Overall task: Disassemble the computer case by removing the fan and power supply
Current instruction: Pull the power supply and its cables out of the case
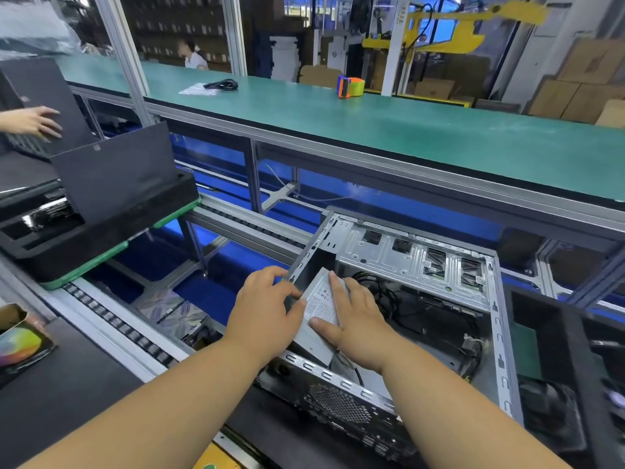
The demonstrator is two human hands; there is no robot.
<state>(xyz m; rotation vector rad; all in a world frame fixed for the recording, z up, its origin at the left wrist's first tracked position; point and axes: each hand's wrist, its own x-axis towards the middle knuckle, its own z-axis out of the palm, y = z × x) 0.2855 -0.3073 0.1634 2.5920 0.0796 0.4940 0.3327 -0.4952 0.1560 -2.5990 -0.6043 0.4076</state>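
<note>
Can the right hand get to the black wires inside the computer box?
Probably yes. The right hand rests on the power supply, right beside the black wires, and the computer case is open on top, so nothing covers them.

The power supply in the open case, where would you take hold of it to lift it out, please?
Grip the power supply by its two long side faces, coming from above through the computer case's open side. It sits tilted in the near-left corner, labelled face up; both hands already flank it there. Mind the cables beside it.

power supply (323,308): lower half hidden by hands | right-edge objects: blurred
</note>
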